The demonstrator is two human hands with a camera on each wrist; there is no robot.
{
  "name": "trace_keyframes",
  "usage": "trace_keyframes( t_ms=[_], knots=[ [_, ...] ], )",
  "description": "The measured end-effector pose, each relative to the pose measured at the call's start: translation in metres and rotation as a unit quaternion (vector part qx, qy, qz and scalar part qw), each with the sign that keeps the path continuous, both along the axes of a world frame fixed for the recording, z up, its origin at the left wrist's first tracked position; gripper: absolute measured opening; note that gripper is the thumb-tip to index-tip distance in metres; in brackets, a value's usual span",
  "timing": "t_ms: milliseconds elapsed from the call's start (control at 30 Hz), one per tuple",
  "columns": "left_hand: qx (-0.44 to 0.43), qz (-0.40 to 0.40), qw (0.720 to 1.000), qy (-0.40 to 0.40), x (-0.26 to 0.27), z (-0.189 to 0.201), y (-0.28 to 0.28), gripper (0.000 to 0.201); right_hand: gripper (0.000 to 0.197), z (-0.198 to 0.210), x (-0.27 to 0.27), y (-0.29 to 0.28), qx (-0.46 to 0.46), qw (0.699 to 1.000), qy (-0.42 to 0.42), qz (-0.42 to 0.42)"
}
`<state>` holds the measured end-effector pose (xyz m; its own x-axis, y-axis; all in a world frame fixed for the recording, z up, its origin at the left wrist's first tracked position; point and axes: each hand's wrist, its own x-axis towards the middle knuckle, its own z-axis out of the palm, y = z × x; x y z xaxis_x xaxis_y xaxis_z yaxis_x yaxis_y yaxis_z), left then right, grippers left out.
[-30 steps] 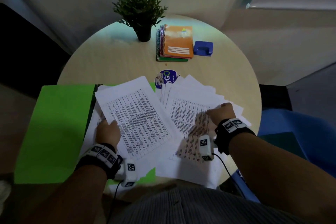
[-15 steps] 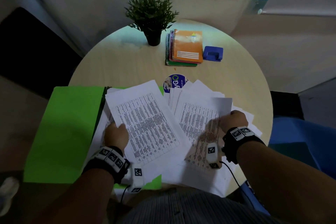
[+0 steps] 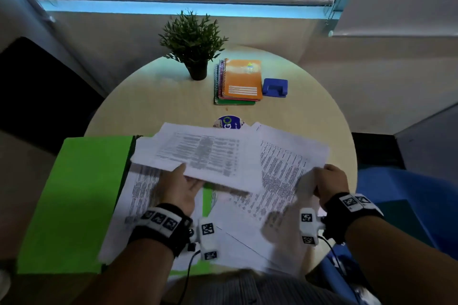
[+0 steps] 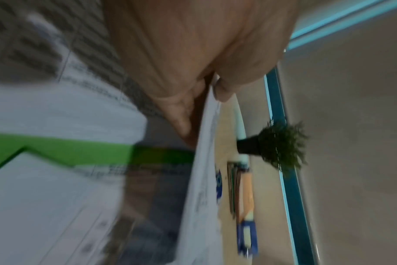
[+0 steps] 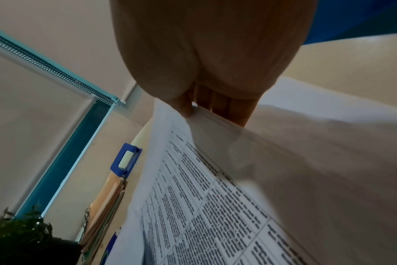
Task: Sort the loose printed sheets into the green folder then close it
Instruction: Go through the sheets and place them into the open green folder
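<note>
So in the last second both of our hands went from resting flat on the paper to actually lifting it. The left hand (image 3: 182, 189) now has a batch of printed sheets (image 3: 198, 156) raised off the pile and swung sideways, where a moment ago that sheet lay flat under the palm. The right hand (image 3: 330, 182) has peeled up its own bundle (image 3: 285, 168) by the right edge; half a second ago it was only starting to curl a corner.

Grip-wise: in the left wrist view the thumb sits on top of the sheet edge with fingers (image 4: 181, 114) underneath, so that's a pinch on the paper. The right wrist view shows the same thing, thumb over and fingers (image 5: 227, 109) under a thin stack. Neither hand is flat or relaxed now.

The green folder (image 3: 81, 203) lies open at the left side of the round surface (image 3: 158, 96), its left flap hanging past the rim, with more printed pages spread over its right half and spilling toward us. We'd guess this means we're gathering the loose stuff into one stack before squaring it into the folder. Closing is a way off, since plenty of pages are scattered underneath. Everything's motion-blurred, so we can't tell how many sheets each hand has.
</note>
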<state>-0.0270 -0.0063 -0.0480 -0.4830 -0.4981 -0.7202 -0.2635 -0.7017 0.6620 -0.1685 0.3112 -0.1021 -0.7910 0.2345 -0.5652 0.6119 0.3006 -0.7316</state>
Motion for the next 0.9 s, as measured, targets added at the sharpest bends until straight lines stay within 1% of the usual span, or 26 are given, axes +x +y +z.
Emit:
trace_keyframes(
  t_ms=[67,100,133,167,233,267,300,333,367,400,433,467,500,533,600,633,700,733,800,900],
  knots=[
    [0.015,-0.072,0.997,-0.013,-0.003,0.001,0.033,0.02,0.01,0.0,0.005,-0.001,-0.058,0.998,-0.026,-0.028],
    [0.016,-0.115,0.993,-0.023,-0.001,-0.003,0.048,0.019,0.016,-0.006,0.006,0.0,-0.098,0.993,-0.04,-0.053],
    [0.018,-0.157,0.987,-0.029,0.003,-0.006,0.063,0.019,0.028,-0.01,0.006,0.001,-0.137,0.986,-0.061,-0.074],
    [0.018,-0.19,0.981,-0.031,0.007,-0.009,0.075,0.019,0.047,-0.023,0.003,0.006,-0.169,0.979,-0.077,-0.086],
    [0.01,-0.238,0.971,-0.029,0.013,-0.009,0.09,0.019,0.103,-0.022,0.005,0.001,-0.19,0.972,-0.11,-0.089],
    [0.007,-0.256,0.966,-0.027,0.016,-0.009,0.093,0.019,0.116,-0.015,0.008,-0.004,-0.187,0.974,-0.104,-0.077],
    [0.008,-0.274,0.961,-0.022,0.017,-0.008,0.093,0.019,0.114,-0.007,0.011,-0.01,-0.182,0.978,-0.089,-0.056],
    [0.005,-0.301,0.953,-0.018,0.018,-0.006,0.091,0.02,0.102,-0.006,0.013,-0.013,-0.169,0.982,-0.079,-0.039],
    [-0.005,-0.332,0.943,-0.017,0.02,-0.004,0.088,0.021,0.081,-0.004,0.014,-0.015,-0.159,0.985,-0.067,-0.025],
    [-0.023,-0.36,0.933,-0.015,0.02,-0.001,0.083,0.021,0.052,-0.001,0.014,-0.017,-0.147,0.987,-0.064,-0.023],
    [-0.044,-0.378,0.924,-0.018,0.019,0.004,0.077,0.021,0.031,0.004,0.013,-0.02,-0.138,0.988,-0.059,-0.025],
    [-0.069,-0.385,0.92,-0.023,0.017,0.007,0.069,0.019,0.017,0.006,0.011,-0.021,-0.125,0.991,-0.044,-0.011],
    [-0.094,-0.379,0.92,-0.031,0.013,0.011,0.059,0.017,0.008,0.01,0.008,-0.021,-0.118,0.993,-0.024,0.011],
    [-0.117,-0.364,0.923,-0.038,0.01,0.013,0.049,0.015,0.007,0.015,0.004,-0.022,-0.113,0.993,0.008,0.039],
    [-0.178,-0.335,0.925,-0.039,0.0,0.018,0.026,0.011,0.016,0.026,-0.007,-0.02,-0.099,0.987,0.081,0.096],
    [-0.224,-0.325,0.918,-0.04,-0.006,0.019,0.014,0.012,0.021,0.032,-0.012,-0.018,-0.106,0.981,0.108,0.124],
    [-0.324,-0.315,0.891,-0.035,-0.016,0.025,0.0,0.019,0.028,0.048,-0.022,-0.015,-0.126,0.966,0.134,0.182],
    [-0.359,-0.316,0.878,-0.032,-0.022,0.027,-0.005,0.029,0.028,0.058,-0.026,-0.014,-0.137,0.957,0.145,0.209],
    [-0.4,-0.327,0.856,-0.029,-0.037,0.036,-0.011,0.055,0.028,0.079,-0.031,-0.015,-0.161,0.943,0.151,0.249],
    [-0.466,-0.355,0.811,-0.004,-0.064,0.05,-0.013,0.085,0.033,0.103,-0.03,-0.022,-0.225,0.93,0.152,0.248]
  ],
)
